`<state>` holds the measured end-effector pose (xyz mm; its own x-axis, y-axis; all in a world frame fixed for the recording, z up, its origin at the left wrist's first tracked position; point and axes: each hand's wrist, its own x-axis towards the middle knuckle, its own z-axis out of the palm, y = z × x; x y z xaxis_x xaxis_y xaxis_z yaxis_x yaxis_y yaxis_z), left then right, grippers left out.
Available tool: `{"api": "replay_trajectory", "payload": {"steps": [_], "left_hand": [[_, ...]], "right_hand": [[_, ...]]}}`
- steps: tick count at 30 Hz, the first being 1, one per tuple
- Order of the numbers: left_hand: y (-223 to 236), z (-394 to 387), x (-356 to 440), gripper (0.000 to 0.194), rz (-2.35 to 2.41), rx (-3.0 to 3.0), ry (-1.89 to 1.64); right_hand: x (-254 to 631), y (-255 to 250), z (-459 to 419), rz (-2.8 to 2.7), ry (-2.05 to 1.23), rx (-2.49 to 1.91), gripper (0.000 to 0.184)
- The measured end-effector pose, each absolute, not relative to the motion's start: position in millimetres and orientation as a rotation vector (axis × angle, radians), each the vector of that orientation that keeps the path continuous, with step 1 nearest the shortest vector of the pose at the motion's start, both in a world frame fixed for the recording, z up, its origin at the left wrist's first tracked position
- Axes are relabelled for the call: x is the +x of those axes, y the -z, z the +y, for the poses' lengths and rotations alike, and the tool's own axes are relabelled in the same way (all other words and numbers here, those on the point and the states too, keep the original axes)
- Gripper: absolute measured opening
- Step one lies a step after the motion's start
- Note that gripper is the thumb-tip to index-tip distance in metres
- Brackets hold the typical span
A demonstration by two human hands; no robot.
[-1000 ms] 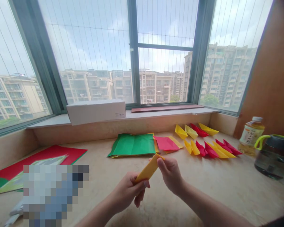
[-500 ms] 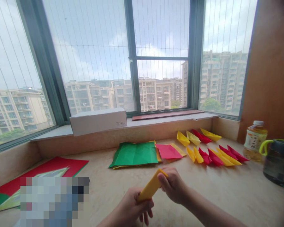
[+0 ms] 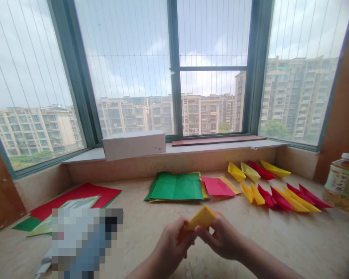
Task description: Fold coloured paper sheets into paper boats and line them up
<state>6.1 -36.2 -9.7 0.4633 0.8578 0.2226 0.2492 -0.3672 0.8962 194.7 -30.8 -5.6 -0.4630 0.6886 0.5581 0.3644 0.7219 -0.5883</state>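
Observation:
A folded piece of yellow paper (image 3: 202, 218) is held up between both hands, over the tabletop. My left hand (image 3: 176, 240) grips its lower left end, thumb on the near side. Fingers of my right hand (image 3: 221, 234) pinch its right side, close to the left thumb. The paper's upper end comes to a blunt point, and its lower part is hidden in the left hand. Behind the hands lie a green paper sheet (image 3: 177, 186) on top of other sheets and a pink square of paper (image 3: 219, 187) over a yellow one.
Folded paper boats, such as a yellow one (image 3: 236, 171) and a red one (image 3: 261, 170), stand in two rows at right. Beyond them is a drink bottle (image 3: 340, 178). Red sheets (image 3: 104, 190) and a blurred-out item (image 3: 84, 244) lie left. A white box (image 3: 133, 145) rests on the sill.
The yellow paper has turned from a long slanting strip to a shorter, pointed outline. My hands have drawn closer together, the right one lower on the paper. The view has swung left.

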Motion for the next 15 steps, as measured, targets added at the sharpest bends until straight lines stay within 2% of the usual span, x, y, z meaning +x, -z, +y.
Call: {"api": "replay_trajectory", "payload": {"steps": [2,7,11,15], "left_hand": [[8,-39,6,0.029,0.930,1.913,-0.894],[7,-39,2,0.024,1.010,2.276,-0.871],[5,-39,0,0.015,1.076,2.484,-0.786],[-2,-42,0,0.012,1.104,2.593,-0.738]], "right_hand": [[191,9,-32,-2.112,-0.524,-0.847,0.044],[186,20,-32,-2.031,-0.540,-0.989,0.056],[185,21,-31,-1.814,-0.751,-0.952,0.052],[180,20,-28,-1.587,-0.871,-1.026,0.056]]}}
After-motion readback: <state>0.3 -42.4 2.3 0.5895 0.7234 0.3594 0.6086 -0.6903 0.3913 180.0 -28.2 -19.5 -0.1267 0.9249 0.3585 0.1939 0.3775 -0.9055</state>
